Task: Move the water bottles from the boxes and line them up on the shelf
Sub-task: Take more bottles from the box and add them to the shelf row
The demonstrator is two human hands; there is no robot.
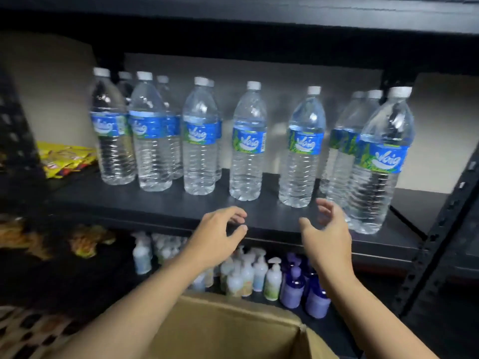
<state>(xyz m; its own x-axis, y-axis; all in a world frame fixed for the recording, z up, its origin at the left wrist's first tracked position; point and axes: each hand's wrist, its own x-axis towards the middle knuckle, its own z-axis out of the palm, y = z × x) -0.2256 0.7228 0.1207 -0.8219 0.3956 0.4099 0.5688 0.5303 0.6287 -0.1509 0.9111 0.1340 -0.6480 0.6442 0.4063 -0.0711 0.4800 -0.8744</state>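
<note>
**Fig.** Head view, restock step. L hand and R hand hover side by side over the front lip of the shelf. Both are empty: fingers loosely curled, thumbs apart from them, nothing pinched, and no contact w/ any bottle that I can see. Bottles stand upright along the shelf, caps on, in approx. one front row w/ a few more behind at the left and right ends. The gaps between the middle ones are uneven. End bottle sits nearest the lip, just beside my R hand. Box is open below my forearms; its inside is out of view, so I cannot tell how many it holds. Pump bottles fill the lower tier, and snack packs lie at the far left.

Step, as I judge it: go down to the box for the next pair. To do it well:
- Drop both hands straight down, clear of the lip.
- Take one bottle per hand round the ribbed body, below the label.
- Lift upright and set each in a middle gap, base flat, label fwd, level w/ its neighbours.
- Keep the R wrist off the end bottle, which looks the easiest to tip off.
</note>
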